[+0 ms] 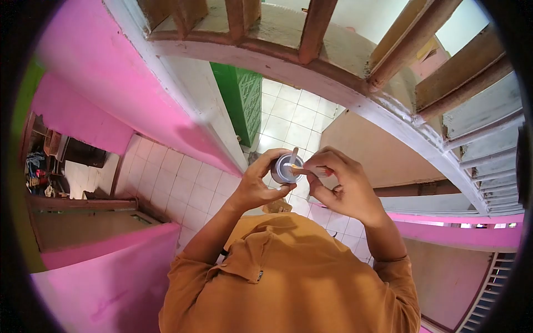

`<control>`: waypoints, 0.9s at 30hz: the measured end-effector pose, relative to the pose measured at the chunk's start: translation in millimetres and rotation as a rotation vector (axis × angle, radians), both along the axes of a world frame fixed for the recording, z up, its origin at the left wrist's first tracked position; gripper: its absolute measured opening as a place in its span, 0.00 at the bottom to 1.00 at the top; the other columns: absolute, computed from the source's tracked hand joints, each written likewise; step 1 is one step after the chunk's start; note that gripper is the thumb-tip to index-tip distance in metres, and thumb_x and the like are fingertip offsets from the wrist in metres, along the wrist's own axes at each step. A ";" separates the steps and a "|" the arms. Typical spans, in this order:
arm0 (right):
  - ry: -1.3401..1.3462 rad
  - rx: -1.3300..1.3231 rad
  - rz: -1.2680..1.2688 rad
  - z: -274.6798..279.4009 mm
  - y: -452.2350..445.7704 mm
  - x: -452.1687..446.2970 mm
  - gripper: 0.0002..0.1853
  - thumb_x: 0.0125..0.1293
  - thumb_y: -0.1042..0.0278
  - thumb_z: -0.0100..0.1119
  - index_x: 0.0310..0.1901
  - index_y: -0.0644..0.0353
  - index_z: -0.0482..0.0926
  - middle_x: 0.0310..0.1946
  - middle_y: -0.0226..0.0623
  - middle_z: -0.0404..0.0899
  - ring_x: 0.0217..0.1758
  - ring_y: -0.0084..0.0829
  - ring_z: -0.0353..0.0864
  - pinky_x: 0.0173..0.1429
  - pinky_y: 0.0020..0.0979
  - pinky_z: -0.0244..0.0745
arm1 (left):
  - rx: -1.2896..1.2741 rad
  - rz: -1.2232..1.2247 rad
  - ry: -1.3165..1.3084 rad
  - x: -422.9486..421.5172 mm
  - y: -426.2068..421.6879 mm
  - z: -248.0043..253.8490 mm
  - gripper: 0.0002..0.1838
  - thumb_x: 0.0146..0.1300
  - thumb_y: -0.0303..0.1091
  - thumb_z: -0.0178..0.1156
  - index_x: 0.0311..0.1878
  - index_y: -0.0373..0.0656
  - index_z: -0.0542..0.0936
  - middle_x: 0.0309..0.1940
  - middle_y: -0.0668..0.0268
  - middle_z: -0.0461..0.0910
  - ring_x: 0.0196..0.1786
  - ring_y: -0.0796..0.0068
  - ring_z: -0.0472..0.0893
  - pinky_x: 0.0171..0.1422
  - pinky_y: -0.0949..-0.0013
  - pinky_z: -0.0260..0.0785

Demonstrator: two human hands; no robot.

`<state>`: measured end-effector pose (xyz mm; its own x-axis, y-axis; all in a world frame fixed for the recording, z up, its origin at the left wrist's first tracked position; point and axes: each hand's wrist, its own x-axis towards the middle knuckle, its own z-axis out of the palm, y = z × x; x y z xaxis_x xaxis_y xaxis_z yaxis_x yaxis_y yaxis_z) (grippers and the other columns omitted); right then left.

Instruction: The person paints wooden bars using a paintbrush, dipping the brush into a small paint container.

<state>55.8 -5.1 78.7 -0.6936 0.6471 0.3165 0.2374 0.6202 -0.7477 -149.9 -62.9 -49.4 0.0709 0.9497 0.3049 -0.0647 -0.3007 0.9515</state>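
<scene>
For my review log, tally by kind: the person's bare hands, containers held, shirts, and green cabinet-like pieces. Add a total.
Bare hands: 2 (left hand, right hand)
Round open container: 1
Orange-brown shirt: 1
Green cabinet-like piece: 1
Total: 5

The cup (283,177) is between the hands (254,183) (352,188), above the floor (166,177), with slats (317,28) ahead.

No text can be read; the small mark (260,275) on the brown shirt (311,277) is illegible.

The container (281,176) looks smooth, the shirt (311,272) matt cloth, the floor tiles (298,133) glossy.
</scene>
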 end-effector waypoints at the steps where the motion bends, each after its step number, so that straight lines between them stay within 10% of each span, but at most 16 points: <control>1: 0.021 -0.023 -0.011 0.7 0.4 1.5 0.14 0.58 0.80 0.68 0.46 0.61 0.80 0.35 0.39 0.80 0.35 0.32 0.81 0.41 0.31 0.77 | 0.002 0.008 -0.003 0.7 1.3 -1.5 0.38 0.54 0.24 0.76 0.69 0.40 0.71 0.58 0.64 0.78 0.59 0.74 0.79 0.62 0.70 0.72; 27: 0.649 -0.486 -0.613 -36.0 -17.0 51.0 0.08 0.75 0.68 0.63 0.46 0.65 0.81 0.28 0.39 0.84 0.25 0.26 0.82 0.32 0.26 0.76 | -0.071 -0.097 -0.046 25.1 22.0 16.2 0.38 0.57 0.19 0.72 0.71 0.36 0.68 0.65 0.60 0.74 0.68 0.70 0.74 0.75 0.65 0.66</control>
<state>106.8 -22.1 42.7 0.0132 0.9925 0.1218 -0.1288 0.1225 -0.9841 -124.8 -40.8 -33.2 0.1506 0.9584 0.2423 -0.1340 -0.2230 0.9656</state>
